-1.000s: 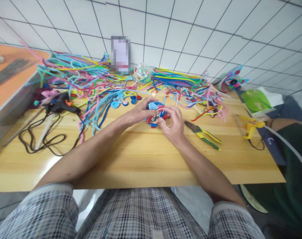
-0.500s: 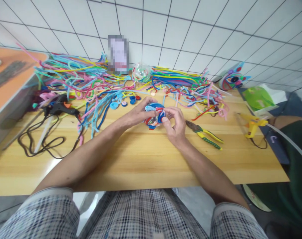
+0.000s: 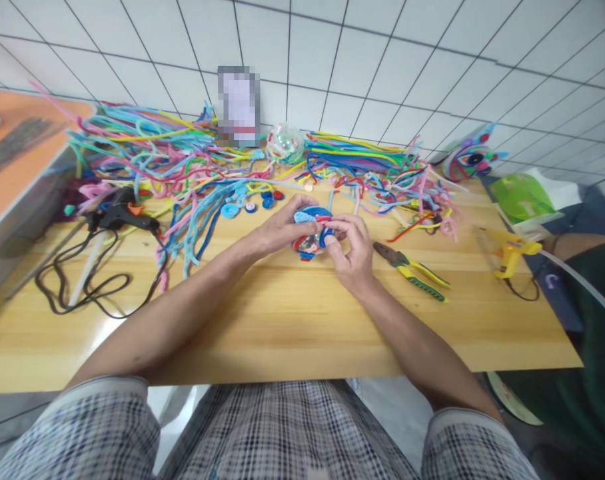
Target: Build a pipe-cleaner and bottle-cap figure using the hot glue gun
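Between my two hands, above the middle of the table, is a small clear ball decorated with blue, red and light-blue pipe cleaners (image 3: pixel 310 247). My left hand (image 3: pixel 287 227) wraps round its left side, thumb lying across the front. From the right, my right hand (image 3: pixel 352 248) pinches a dark-blue coil on the ball with thumb and fingers. Part of the ball is hidden behind my fingers. Beyond my left hand lie small coiled discs (image 3: pixel 267 200) in blue, red and pale pink. Pliers with yellow-green handles (image 3: pixel 412 270) rest right of my right hand.
Piles of coloured pipe cleaners (image 3: pixel 147 143) line the wall, with a clear decorated ball (image 3: pixel 285 143) and an upright phone (image 3: pixel 238 107) among them. A black glue gun (image 3: pixel 120 215) with looped cord lies left. A yellow glue gun (image 3: pixel 513 257) is near a person's arm at right.
The camera view has shifted very slightly. Both hands keep almost the same hold on the decorated ball, and nothing else has visibly moved.
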Demonstrator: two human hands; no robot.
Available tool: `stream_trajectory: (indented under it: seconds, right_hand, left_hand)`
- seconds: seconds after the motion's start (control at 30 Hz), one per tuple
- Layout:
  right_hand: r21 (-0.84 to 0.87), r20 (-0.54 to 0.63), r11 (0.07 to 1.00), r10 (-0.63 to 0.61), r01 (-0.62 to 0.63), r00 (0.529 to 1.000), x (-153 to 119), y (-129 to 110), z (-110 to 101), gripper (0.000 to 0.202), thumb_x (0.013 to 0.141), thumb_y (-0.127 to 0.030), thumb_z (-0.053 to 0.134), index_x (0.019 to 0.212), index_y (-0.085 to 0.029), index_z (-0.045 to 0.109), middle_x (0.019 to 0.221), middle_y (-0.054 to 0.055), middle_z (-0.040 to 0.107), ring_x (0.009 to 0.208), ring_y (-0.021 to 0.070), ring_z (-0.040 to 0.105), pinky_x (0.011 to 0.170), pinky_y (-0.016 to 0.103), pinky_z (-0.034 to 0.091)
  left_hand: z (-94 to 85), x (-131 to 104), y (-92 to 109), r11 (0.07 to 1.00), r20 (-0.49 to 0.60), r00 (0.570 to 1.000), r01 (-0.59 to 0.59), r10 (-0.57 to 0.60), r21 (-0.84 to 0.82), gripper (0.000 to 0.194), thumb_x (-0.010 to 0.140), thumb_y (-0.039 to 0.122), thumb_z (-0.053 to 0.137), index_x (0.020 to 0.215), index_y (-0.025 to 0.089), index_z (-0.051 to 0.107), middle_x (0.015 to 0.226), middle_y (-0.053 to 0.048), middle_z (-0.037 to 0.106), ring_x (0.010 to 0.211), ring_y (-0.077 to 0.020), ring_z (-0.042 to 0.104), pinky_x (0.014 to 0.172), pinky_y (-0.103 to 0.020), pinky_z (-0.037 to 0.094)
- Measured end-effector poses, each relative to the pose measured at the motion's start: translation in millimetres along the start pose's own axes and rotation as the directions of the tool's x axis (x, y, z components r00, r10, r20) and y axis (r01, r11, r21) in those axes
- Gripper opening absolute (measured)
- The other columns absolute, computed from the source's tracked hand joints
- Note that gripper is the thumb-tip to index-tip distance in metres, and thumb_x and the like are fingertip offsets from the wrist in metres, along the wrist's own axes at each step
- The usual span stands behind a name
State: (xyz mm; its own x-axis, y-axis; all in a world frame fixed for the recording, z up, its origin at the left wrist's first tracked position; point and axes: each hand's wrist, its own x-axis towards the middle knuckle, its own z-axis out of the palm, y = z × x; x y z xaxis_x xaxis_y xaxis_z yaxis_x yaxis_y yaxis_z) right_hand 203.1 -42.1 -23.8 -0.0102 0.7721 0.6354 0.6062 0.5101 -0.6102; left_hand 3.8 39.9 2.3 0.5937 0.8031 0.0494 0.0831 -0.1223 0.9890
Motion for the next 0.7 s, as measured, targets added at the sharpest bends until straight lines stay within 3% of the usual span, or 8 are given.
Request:
stream_trajectory:
  seconds: [0.27,0.4,0.47,0.53,0.6,0.67,0.7]
  right_hand:
    - [0.006,0.002,1.000,0.011,-0.011,1.000,0.2,4.5,4.4,0.025,0.105,-0.044,0.056,0.113,-0.028,0.073,0.120,0.011,0.073,0.116,0.0277,0.069,0.102,0.050,0.059]
    - [0.053,-0.011,0.993,0.103,-0.103,0.995,15.3,-9.8,-10.3,0.042,0.104,-0.062,0.052,0.100,-0.026,0.072,0.108,0.009,0.075,0.105,0.0242,0.070,0.095,0.043,0.059]
    - [0.181,0.054,0.956,0.225,-0.231,0.973,29.4,-24.4,-33.6,0.053,0.104,-0.069,0.049,0.083,-0.024,0.068,0.086,0.005,0.072,0.081,0.0200,0.068,0.078,0.037,0.059]
    - [0.318,0.284,0.875,0.279,-0.364,0.918,41.0,-37.9,-67.4,0.062,0.104,-0.072,0.046,0.068,-0.023,0.061,0.066,0.002,0.064,0.059,0.0154,0.058,0.060,0.031,0.051]
    - [0.324,0.463,0.838,0.265,-0.440,0.846,43.2,-41.6,-107.1,0.060,0.099,-0.070,0.057,0.063,-0.022,0.062,0.060,0.000,0.062,0.053,0.0131,0.054,0.057,0.029,0.047]
    - [0.205,0.449,0.843,0.370,-0.497,0.813,32.5,-29.2,-146.9,0.050,0.093,-0.063,0.067,0.066,-0.021,0.066,0.060,-0.001,0.063,0.054,0.0134,0.055,0.056,0.028,0.046]
    - [0.095,0.357,0.852,0.454,-0.515,0.816,22.8,-16.7,-165.5,0.045,0.091,-0.060,0.070,0.067,-0.021,0.068,0.061,-0.001,0.064,0.056,0.0144,0.057,0.058,0.029,0.047]
  left_hand:
    - [-0.8,2.7,-1.2,0.999,0.008,1.000,0.014,-0.015,0.048,0.063,0.080,0.053,0.083,0.134,0.024,0.066,0.133,-0.007,0.070,0.123,-0.0319,0.064,0.107,-0.045,0.054]
    - [-1.0,4.8,1.5,0.997,-0.018,0.999,0.037,-0.035,0.071,0.058,0.080,0.059,0.081,0.127,0.026,0.069,0.124,-0.006,0.072,0.114,-0.0323,0.067,0.103,-0.047,0.055]
    - [-2.1,5.7,0.9,0.994,-0.028,0.999,0.043,-0.040,0.103,0.059,0.079,0.061,0.080,0.126,0.026,0.068,0.124,-0.006,0.072,0.114,-0.0329,0.067,0.101,-0.046,0.056]
    - [-3.4,5.9,-1.5,0.990,-0.031,0.999,0.042,-0.038,0.133,0.060,0.080,0.062,0.078,0.127,0.026,0.068,0.125,-0.006,0.072,0.115,-0.0322,0.067,0.099,-0.044,0.056]
    - [-3.8,5.3,-4.6,0.987,-0.039,0.999,0.038,-0.032,0.156,0.060,0.081,0.062,0.078,0.128,0.026,0.068,0.126,-0.006,0.072,0.113,-0.0301,0.067,0.097,-0.041,0.056]
    - [-2.9,4.0,-6.9,0.985,-0.065,0.998,0.022,-0.011,0.171,0.059,0.081,0.060,0.078,0.128,0.025,0.069,0.126,-0.005,0.072,0.112,-0.0291,0.068,0.096,-0.039,0.056]
    - [-2.0,3.1,-7.4,0.984,-0.078,0.997,0.008,0.006,0.176,0.059,0.081,0.059,0.078,0.128,0.024,0.069,0.126,-0.006,0.072,0.113,-0.0293,0.067,0.098,-0.039,0.056]
